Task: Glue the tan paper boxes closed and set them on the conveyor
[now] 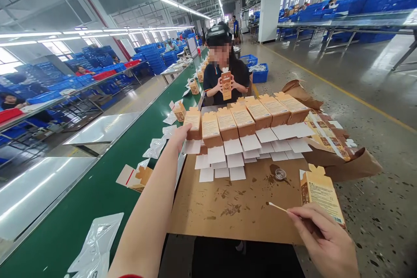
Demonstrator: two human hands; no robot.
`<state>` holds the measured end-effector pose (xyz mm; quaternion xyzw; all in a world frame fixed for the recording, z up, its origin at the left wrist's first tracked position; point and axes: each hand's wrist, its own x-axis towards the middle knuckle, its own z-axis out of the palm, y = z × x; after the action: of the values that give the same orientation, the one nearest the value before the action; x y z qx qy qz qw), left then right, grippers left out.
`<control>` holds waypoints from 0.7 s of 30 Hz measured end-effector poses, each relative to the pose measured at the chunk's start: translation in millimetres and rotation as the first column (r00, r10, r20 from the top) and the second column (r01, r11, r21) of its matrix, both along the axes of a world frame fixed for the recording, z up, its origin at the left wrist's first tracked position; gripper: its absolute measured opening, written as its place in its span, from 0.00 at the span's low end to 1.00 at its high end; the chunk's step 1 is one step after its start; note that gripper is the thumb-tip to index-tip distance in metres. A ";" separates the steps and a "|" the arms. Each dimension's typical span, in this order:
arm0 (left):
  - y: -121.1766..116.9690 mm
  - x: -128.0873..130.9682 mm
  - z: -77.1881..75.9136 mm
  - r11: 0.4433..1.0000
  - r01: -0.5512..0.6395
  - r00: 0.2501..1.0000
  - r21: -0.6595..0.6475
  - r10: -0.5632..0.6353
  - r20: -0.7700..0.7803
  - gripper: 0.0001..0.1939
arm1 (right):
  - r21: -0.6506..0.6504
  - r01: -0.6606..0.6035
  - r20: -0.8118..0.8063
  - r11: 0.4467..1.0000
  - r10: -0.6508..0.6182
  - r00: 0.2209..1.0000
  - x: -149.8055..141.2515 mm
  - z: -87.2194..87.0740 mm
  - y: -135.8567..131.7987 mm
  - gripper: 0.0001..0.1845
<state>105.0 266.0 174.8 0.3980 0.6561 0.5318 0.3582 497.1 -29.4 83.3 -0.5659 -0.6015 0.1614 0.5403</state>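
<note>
White and thin, a swab lies in the lower right of the frame, pinched between the thumb and fingertips of the right hand. Its long axis runs nearly level across the picture, sloping slightly down to the right; the dark brown tip points left and a little up, over the brown worktop and apart from the small clear cup above and to the right of that tip. Brown stains mark the worktop around the cup and lower down. The left hand, left of centre, is set against the left side of the end box; part of it is hidden, so I cannot tell whether it grips. That box has its long axis running up the frame, its scalloped flap at the far end and a white flap towards the bottom. More boxes line up beside it to the right, pointing much the same way, with rows of white flaps below them. Another box, at right, slants from upper left to lower right, partly behind the right hand. Pouches and boxes lie along the green belt at left. Near the upper centre, a co-worker holds a box upright in both hands.
</note>
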 end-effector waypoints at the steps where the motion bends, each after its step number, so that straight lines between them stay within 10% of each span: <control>1: -13.5 -6.8 3.1 1.000 -0.012 1.000 0.009 0.012 0.021 0.23 | 0.020 0.019 0.031 1.000 -0.019 0.999 7.0 0.3 3.2 0.16; 6: -123.5 -37.3 -0.6 0.984 -0.027 0.968 0.177 -0.019 0.252 0.39 | 0.045 0.079 0.298 0.996 -0.089 0.951 44.6 6.3 47.0 0.18; 12: -258.0 -21.9 -98.6 0.990 0.034 0.924 -0.136 0.020 0.383 0.48 | -0.275 0.125 0.581 0.953 0.062 0.811 64.5 1.1 101.3 0.14; 16: -284.6 11.9 -142.6 0.979 0.052 0.945 -0.197 0.015 0.325 0.45 | -0.334 0.126 0.645 0.934 0.129 0.753 56.9 -8.2 113.3 0.15; 21: -274.0 29.1 -144.5 0.987 0.069 0.961 -0.145 -0.027 0.274 0.44 | -0.342 0.107 0.662 0.934 0.159 0.733 61.9 -1.8 116.3 0.17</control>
<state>134.1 -8.0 30.3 0.3085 0.6299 0.5205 0.4870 559.0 86.9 81.5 -0.6652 -0.7252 0.0575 0.1684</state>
